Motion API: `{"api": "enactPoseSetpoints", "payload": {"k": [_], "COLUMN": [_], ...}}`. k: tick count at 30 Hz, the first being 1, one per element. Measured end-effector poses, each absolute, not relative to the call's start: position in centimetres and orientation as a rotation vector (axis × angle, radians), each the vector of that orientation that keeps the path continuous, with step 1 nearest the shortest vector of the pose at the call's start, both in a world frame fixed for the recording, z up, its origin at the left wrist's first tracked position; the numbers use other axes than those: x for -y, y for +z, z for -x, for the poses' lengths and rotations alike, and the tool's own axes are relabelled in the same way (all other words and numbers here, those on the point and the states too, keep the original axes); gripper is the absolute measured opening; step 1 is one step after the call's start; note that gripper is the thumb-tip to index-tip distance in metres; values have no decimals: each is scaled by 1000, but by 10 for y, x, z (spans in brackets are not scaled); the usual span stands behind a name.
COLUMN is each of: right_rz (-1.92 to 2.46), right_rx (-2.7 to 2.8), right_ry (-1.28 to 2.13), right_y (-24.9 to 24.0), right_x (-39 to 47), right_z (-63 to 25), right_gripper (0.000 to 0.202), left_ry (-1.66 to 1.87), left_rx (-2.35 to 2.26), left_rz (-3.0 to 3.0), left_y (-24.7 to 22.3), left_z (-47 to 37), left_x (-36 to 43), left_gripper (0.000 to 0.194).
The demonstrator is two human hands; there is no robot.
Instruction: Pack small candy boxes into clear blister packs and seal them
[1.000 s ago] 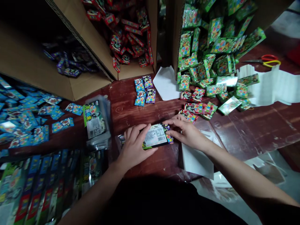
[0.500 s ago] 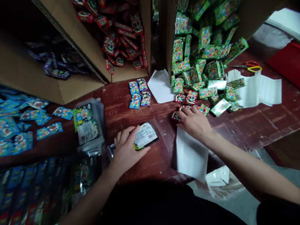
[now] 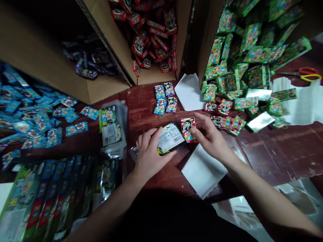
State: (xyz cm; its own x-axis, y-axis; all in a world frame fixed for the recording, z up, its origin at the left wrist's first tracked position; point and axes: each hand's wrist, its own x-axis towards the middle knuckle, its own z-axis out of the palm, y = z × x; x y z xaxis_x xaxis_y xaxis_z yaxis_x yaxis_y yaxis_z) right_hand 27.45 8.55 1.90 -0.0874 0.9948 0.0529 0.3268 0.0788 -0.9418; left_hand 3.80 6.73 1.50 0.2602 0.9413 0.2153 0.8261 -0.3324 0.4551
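My left hand grips a printed plastic pouch with a white barcode panel, just above the table. Between the thumb and fingers of my right hand is a small red box, held upright beside the pouch's right end. White paper sheets lie below that hand. Behind the pouch, blue and purple small boxes sit in a tight group. More red boxes lie right of my right hand, next to loose green boxes.
Cardboard cartons hold purple boxes, red boxes and green boxes. Blue packets are heaped left, near stacked pouches. Filled packs stand at front left. Scissors lie far right.
My right hand has moved left from the red boxes, bringing one red box to the pouch. My left hand still grips the pouch. The camera view has shifted left.
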Motion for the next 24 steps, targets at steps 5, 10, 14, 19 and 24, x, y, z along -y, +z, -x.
{"api": "enactPoseSetpoints", "payload": {"k": [5, 10, 14, 19, 24], "right_rz": [1345, 1502, 1493, 1688, 2143], "right_rx": [1830, 1679, 1838, 1788, 2035], "right_ry": [873, 515, 464, 213, 195], "right_y": [27, 30, 30, 40, 22], "right_x": [-92, -91, -90, -80, -80], "right_z": [-278, -249, -250, -351, -450], "right_gripper": [39, 31, 37, 71, 119], "left_ry": [660, 735, 809, 603, 506], "left_rx": [-1540, -1559, -1564, -1748, -1639], "left_rz": [-2371, -2320, -2302, -2125, -2031], "left_y": [17, 19, 15, 19, 23], "left_z": [-34, -44, -51, -26, -12], "left_x": [-69, -76, -83, -92, -91], "left_gripper": [84, 80, 76, 93, 101]}}
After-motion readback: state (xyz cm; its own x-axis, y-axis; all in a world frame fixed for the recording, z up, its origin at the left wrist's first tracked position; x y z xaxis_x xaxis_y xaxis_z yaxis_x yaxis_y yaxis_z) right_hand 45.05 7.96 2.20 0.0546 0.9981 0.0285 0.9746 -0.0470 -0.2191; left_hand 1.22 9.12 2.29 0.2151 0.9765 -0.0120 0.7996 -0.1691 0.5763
